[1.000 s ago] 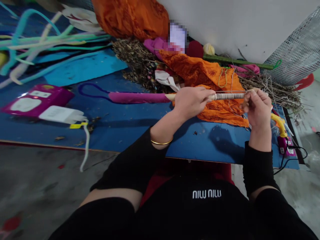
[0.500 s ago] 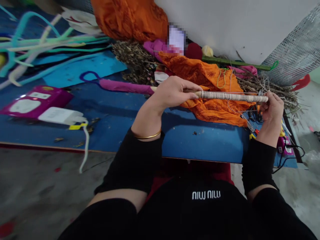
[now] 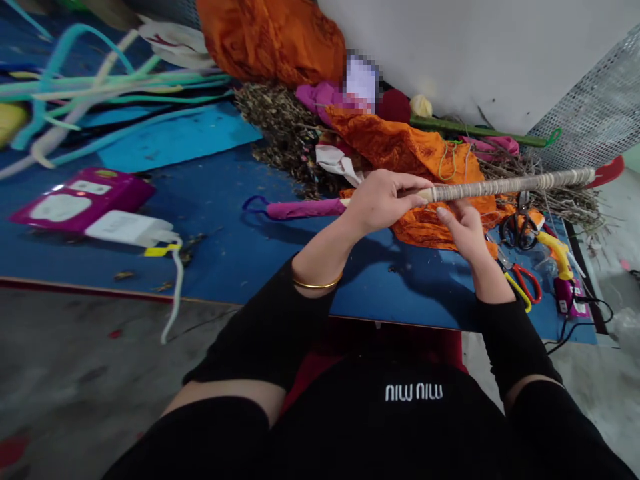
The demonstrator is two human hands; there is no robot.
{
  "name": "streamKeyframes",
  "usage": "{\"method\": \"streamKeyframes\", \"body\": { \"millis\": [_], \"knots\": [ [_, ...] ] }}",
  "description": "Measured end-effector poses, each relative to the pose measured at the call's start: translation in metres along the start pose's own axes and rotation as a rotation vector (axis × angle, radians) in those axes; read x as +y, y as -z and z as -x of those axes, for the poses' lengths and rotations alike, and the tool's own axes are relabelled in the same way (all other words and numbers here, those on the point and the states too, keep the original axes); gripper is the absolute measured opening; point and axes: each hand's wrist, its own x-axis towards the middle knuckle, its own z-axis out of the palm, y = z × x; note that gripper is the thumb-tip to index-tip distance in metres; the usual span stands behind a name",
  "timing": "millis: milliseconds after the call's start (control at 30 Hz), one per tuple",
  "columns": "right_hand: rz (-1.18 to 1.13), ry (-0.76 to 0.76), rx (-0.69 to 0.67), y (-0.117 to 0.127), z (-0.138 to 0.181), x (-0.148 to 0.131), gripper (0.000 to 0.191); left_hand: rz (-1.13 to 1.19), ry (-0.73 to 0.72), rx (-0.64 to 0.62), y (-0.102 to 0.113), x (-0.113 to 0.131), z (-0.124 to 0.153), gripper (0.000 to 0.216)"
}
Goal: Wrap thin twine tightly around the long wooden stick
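Note:
My left hand (image 3: pixel 383 200) is closed round the pale bare part of a long stick. To its right the stick is wound with beige and grey-brown thread (image 3: pixel 515 187); to its left runs a purple cloth-covered length (image 3: pixel 306 209) ending in a dark blue loop (image 3: pixel 256 205). Just below the wound part is my right hand (image 3: pixel 465 233), thumb and fingers apart, its fingertips close under the stick; whether they touch it I cannot tell. Orange patterned cloth (image 3: pixel 400 147) lies behind both hands.
Scissors with red and yellow handles (image 3: pixel 525 283), a yellow glue gun (image 3: pixel 557 253) and black-handled scissors (image 3: pixel 520 227) lie at the right. A purple power socket (image 3: pixel 113 190) with a white plug sits left. Dried twigs (image 3: pixel 280 127) are heaped behind.
My right hand has let go of the stick's right end and moved left beside my left hand. The stick has shifted right, its right end now higher.

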Motion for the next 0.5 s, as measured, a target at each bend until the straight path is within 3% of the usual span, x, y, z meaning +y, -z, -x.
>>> {"method": "streamKeyframes", "body": {
  "millis": [67,133,233,300,367,500],
  "knots": [
    [-0.056,-0.001,-0.053,-0.013,0.007,-0.008,0.034,0.007,0.005,0.011,0.0,0.0,-0.001,0.034],
    [0.03,0.043,-0.009,-0.017,0.014,-0.018,0.031,0.004,0.007,0.038,0.001,-0.001,-0.003,0.034],
    [0.138,0.245,0.136,-0.013,0.021,-0.031,0.031,0.012,0.003,0.054,0.0,-0.004,-0.006,0.033],
    [0.078,0.348,0.153,-0.012,0.023,-0.035,0.028,0.033,0.0,0.027,-0.003,-0.007,-0.007,0.034],
    [-0.048,0.348,0.105,-0.014,0.023,-0.035,0.028,0.041,0.002,-0.008,-0.008,-0.01,-0.006,0.035],
    [-0.38,0.205,0.098,-0.023,0.02,-0.032,0.036,0.002,0.019,-0.045,-0.017,-0.012,-0.004,0.035]
  ]
}}
